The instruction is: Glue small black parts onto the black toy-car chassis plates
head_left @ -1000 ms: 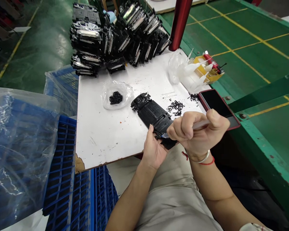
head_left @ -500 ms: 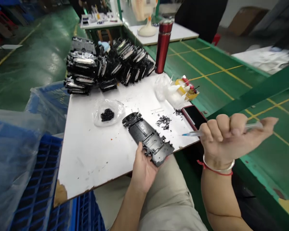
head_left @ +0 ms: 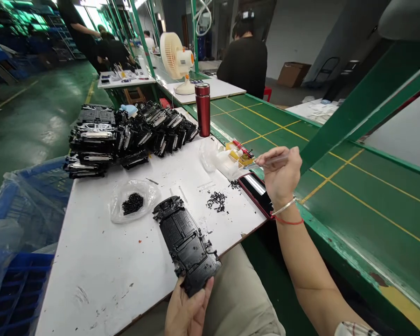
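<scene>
Chassis (head_left: 187,242) clamped in left hand (head_left: 187,308); right hand (head_left: 283,176) grips tool (head_left: 276,159).
Work seems partway: loose pins (head_left: 217,201) beside chassis, parts (head_left: 126,137) stacked beyond it.

a glossy green floor (head_left: 51,128) with yellow lines (head_left: 91,91) lies left of the white table (head_left: 101,261); green posts (head_left: 142,39) stand farther back, and a grey wall (head_left: 297,37) rises behind

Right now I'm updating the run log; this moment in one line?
left hand: holds black part by near end | right hand: holds slim clear tool, away from part | table: loose black pieces, clear bag
</scene>
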The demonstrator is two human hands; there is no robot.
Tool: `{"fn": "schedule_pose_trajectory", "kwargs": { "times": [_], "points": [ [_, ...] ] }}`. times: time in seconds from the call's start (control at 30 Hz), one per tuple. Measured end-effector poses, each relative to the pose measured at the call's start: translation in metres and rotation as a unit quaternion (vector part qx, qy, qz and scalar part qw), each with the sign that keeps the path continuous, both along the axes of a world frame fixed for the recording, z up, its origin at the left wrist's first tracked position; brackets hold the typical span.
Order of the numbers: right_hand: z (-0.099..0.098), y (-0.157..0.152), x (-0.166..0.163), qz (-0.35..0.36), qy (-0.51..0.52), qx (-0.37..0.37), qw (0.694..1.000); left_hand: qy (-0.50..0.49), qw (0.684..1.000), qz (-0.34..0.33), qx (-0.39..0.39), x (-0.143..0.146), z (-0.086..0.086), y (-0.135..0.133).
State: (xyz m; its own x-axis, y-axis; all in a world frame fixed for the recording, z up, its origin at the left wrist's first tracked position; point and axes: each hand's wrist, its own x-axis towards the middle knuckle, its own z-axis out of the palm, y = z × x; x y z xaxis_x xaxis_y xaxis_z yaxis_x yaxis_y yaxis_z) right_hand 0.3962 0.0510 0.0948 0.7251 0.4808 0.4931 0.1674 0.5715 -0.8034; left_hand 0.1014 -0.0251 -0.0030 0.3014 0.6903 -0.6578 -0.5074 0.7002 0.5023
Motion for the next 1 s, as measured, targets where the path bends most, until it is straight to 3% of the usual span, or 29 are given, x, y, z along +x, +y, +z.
{"fn": "schedule_pose_trajectory", "kwargs": {
  "times": [0.2,0.43,0.57,0.7,0.77,0.8,0.87,0.93,1.0],
  "points": [
    [0.006,0.045,0.014,-0.001,-0.027,-0.014,1.0,0.128,0.991,-0.027,-0.01,0.001,-0.01,-0.006],
    [-0.014,0.099,0.036,0.005,-0.069,-0.204,0.976,0.171,0.982,-0.018,0.074,0.005,-0.02,-0.009],
    [-0.016,0.098,0.045,-0.054,-0.08,-0.213,0.972,0.207,0.967,-0.026,0.143,0.004,-0.016,-0.011],
    [-0.006,0.067,0.036,-0.19,-0.121,-0.135,0.965,0.288,0.936,-0.071,0.189,-0.003,-0.012,-0.014],
    [-0.005,0.044,0.022,-0.217,-0.176,-0.119,0.953,0.361,0.897,-0.106,0.231,-0.011,-0.012,-0.014],
    [-0.007,0.033,0.015,-0.191,-0.203,-0.147,0.949,0.404,0.868,-0.123,0.261,-0.015,-0.012,-0.014],
    [-0.015,0.01,0.0,-0.07,-0.251,-0.249,0.933,0.487,0.791,-0.151,0.339,-0.023,-0.013,-0.013],
    [-0.028,-0.007,-0.013,0.061,-0.307,-0.354,0.881,0.557,0.703,-0.167,0.409,-0.03,-0.014,-0.012],
    [-0.041,-0.018,-0.022,0.132,-0.362,-0.42,0.822,0.611,0.625,-0.178,0.452,-0.034,-0.013,-0.01]
  ]
}}
